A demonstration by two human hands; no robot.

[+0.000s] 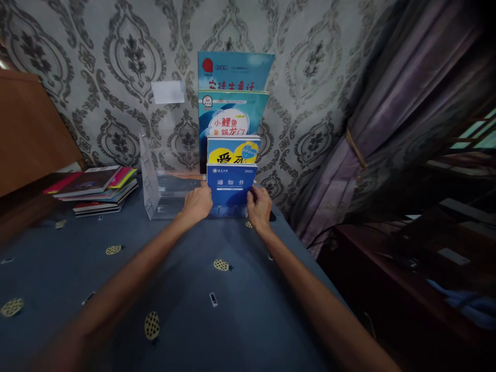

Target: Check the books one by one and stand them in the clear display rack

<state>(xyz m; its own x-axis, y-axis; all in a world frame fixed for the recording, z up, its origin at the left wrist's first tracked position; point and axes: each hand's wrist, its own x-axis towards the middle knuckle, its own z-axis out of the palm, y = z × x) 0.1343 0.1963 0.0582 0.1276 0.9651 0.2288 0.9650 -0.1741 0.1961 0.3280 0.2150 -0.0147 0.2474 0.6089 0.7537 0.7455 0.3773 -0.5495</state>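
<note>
A clear acrylic tiered rack [155, 191] stands at the back of the table against the wall. In its right half several booklets stand upright in stepped rows. The front one is a blue booklet [231, 188] with white characters and "2022". My left hand [197, 204] grips its left edge with curled fingers. My right hand [259, 206] grips its right edge the same way. Behind it stand a yellow booklet [233, 150], a teal fish booklet [231, 116] and a tall blue one [234, 70].
A flat stack of books [95, 188] lies at the back left on the blue patterned tablecloth [194, 299]. The rack's left half holds nothing. A purple curtain [387, 129] hangs to the right, past the table's right edge. A wooden board [27, 129] stands on the left.
</note>
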